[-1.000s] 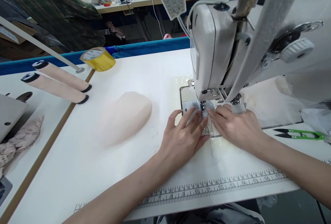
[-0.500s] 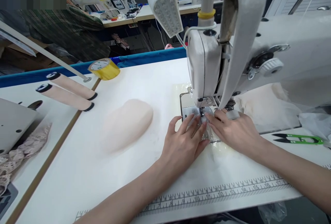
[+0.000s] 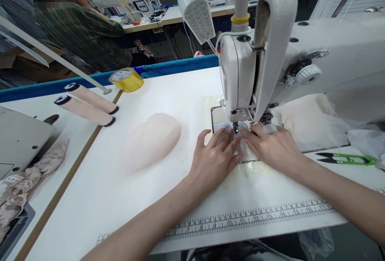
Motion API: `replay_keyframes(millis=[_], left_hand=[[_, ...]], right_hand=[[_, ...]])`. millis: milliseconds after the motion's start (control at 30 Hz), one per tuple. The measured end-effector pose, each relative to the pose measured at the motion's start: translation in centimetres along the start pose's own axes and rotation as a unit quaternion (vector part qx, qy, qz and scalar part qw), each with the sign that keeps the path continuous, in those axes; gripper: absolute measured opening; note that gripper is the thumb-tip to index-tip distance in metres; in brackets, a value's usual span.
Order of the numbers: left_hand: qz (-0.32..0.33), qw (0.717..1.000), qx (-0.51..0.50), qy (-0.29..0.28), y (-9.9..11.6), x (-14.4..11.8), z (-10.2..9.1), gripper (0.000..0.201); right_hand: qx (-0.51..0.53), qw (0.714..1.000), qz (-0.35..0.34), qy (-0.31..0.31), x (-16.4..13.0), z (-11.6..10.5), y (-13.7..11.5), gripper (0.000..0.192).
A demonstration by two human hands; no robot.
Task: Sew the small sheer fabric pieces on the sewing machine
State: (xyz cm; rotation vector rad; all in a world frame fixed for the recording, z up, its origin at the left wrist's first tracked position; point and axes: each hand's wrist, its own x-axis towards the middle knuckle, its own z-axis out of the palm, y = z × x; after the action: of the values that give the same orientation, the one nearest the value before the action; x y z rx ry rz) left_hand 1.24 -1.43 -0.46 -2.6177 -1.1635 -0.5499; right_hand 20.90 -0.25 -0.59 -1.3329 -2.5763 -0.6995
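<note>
A white sewing machine (image 3: 237, 72) stands over the table, its presser foot (image 3: 236, 127) lowered near the metal needle plate (image 3: 221, 124). My left hand (image 3: 212, 154) lies palm down just left of the foot. Its fingers are spread, with the tips on the plate beside the needle. From the right, my right hand (image 3: 275, 146) reaches in with fingers bent close together at the foot, partly hidden behind the machine's lower parts. Whatever lies under the fingertips is too small or covered to make out. A beige moulded cup (image 3: 158, 140) rests on the table to the left.
Green thread snips (image 3: 345, 159) lie right of my right hand, by pale fabric (image 3: 306, 122). Yellow tape (image 3: 128, 80) and two beige thread spools (image 3: 86, 110) are at the left back. Lace (image 3: 39, 170) hangs at far left. Another person (image 3: 81, 36) sits beyond the table.
The view has shifted slightly, so the table things appear a little further right. Both hands stay at the presser foot with hardly any movement.
</note>
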Motion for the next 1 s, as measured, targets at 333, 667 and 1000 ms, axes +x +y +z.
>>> replay_keyframes(millis=[333, 667, 1000], left_hand=[[-0.012, 0.977, -0.155, -0.142, 0.5, -0.4, -4.3, 0.029], [-0.011, 0.98, -0.061, -0.191, 2.0, 0.0, -2.4, 0.021], [-0.161, 0.919, -0.274, -0.234, -1.0, 3.3, -3.7, 0.03]], right_hand=[[0.326, 0.931, -0.003, -0.162, -0.3, -3.9, 2.5, 0.018], [0.477, 0.849, 0.029, -0.227, -0.2, -3.9, 2.9, 0.017], [0.344, 0.937, 0.052, 0.033, -0.6, -2.6, 1.9, 0.023]])
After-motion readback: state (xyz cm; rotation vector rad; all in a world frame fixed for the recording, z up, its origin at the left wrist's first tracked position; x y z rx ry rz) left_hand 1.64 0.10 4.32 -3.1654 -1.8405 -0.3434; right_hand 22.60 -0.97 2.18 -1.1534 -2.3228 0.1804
